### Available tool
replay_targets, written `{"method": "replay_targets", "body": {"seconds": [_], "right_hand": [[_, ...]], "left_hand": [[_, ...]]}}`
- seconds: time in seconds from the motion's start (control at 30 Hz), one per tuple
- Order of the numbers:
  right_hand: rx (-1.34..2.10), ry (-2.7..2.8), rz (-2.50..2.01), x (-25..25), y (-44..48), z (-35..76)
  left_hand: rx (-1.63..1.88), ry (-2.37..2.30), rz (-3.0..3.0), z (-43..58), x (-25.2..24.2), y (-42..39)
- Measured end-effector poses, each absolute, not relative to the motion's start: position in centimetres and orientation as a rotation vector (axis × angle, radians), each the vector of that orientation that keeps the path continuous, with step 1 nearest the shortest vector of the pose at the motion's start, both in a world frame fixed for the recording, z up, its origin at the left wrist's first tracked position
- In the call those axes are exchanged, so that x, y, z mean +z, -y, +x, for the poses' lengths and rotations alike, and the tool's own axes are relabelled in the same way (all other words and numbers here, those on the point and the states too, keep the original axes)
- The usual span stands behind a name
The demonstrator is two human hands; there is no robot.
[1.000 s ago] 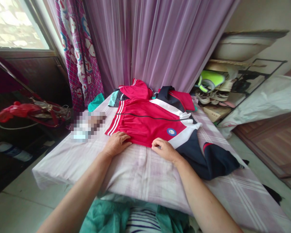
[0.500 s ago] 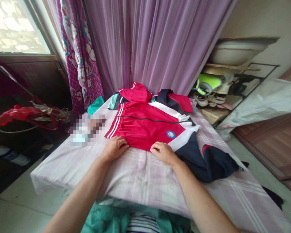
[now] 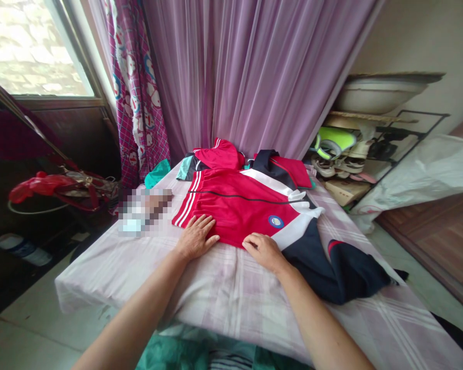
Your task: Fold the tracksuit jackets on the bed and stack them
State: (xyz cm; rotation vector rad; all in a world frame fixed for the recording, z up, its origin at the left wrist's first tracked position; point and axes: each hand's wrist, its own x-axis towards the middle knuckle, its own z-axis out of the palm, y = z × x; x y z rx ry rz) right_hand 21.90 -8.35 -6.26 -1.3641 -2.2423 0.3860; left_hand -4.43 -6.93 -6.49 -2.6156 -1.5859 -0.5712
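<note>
A red, white and navy zip-up jacket lies spread on its side across the table, with its striped hem to the left and its white collar to the right. A round badge sits on the chest. My left hand rests flat on the red cloth near the hem, fingers spread. At the near edge of the red body, my right hand is closed with its fingertips pinching the cloth. One navy sleeve stretches to the right, bent near its cuff.
The table has a pale checked cloth. Red folded clothes and a navy-and-red garment lie at the back by the purple curtain. A teal cloth is at the left edge. A shoe rack stands right.
My left hand has let go of the jacket's edge and opened flat on the cloth. My right hand stays at the near edge. The view has shifted slightly.
</note>
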Motion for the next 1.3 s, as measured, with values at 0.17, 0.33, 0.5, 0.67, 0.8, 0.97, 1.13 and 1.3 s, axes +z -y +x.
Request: {"method": "replay_targets", "body": {"seconds": [0.17,0.33,0.5,0.67,0.8,0.97,1.13,1.3], "right_hand": [[0.466,2.221,-1.361,-6.0,8.2,22.2],[0.351,2.231,-1.398,-4.2,7.0,21.4],[0.149,2.205,-1.444,-2.5,4.2,18.3],[0.170,2.250,-1.765,-4.4,2.6,16.4],[0.244,2.313,-1.856,-5.6,2.8,16.2],[0.250,2.320,-1.840,-5.5,2.9,17.0],[0.178,2.310,-1.964,-5.8,2.9,21.3],[0.140,2.123,-2.300,-5.9,3.6,28.5]], "left_hand": [[-0.479,1.622,-2.628,-4.5,-6.7,6.8],[-0.451,1.618,-2.649,-4.6,-6.5,6.8],[-0.436,1.624,-2.632,-4.4,-6.6,6.9],[-0.426,1.648,-2.627,-4.3,-6.5,7.1],[-0.450,1.691,-2.576,-4.2,-6.6,7.1],[-0.544,1.678,-2.544,-4.5,-7.3,6.9],[-0.552,1.674,-2.541,-4.7,-7.5,6.8],[-0.500,1.655,-2.557,-4.8,-7.3,6.8]]}}
